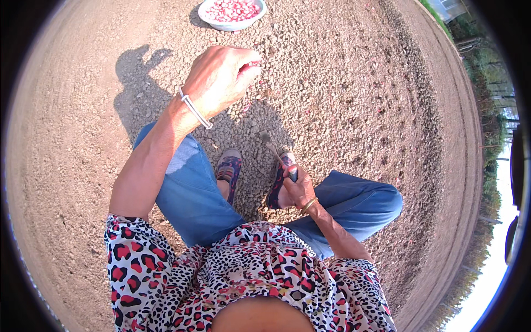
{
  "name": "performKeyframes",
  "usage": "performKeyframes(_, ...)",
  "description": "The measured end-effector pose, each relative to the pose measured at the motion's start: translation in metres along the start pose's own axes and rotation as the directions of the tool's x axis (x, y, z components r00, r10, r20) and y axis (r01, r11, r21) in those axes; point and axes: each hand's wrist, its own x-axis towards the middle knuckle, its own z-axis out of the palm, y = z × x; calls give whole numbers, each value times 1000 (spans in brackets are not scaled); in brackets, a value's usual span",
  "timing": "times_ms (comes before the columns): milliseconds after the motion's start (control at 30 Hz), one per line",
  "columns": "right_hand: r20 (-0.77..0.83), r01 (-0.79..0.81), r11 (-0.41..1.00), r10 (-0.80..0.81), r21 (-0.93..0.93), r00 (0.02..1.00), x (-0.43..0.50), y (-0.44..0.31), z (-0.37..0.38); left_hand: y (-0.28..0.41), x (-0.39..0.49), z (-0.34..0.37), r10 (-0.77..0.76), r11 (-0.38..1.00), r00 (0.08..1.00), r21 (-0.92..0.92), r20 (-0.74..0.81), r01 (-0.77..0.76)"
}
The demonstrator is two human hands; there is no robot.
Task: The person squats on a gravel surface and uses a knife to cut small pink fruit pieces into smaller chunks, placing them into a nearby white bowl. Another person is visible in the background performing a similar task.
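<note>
My left hand (224,81), with a silvery bracelet at the wrist, is raised over the soil in front of my knee. Its fingers are curled in against the thumb, and a pink-and-white piece (252,64) shows in the gap between them; most of it is hidden. Lower down, my right hand (299,189) grips the handle of a small hand tool with a flat metal blade (265,136). That blade points forward, just above the crumbly soil by my shoe (277,182). Farther ahead stands a pale basin (230,27) filled with pink-and-white pieces that look like cloves or small bulbs.
Tilled, lumpy soil (348,116) spreads all around. Several small holes and scattered reddish bits mark the ground on the right. A thin reddish line (333,112) runs along the soil there. Trees (493,124) border the field at the far right.
</note>
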Motion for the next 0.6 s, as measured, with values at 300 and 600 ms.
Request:
performKeyframes(300,-31,-64,828,98,558,995,72,-37,3,-6,4,-5,-36,996,995,-82,-98,28)
performKeyframes(600,-150,44,809,55,587,987,193,-56,-22,-17,3,-17,-20,992,974,114,-224,46)
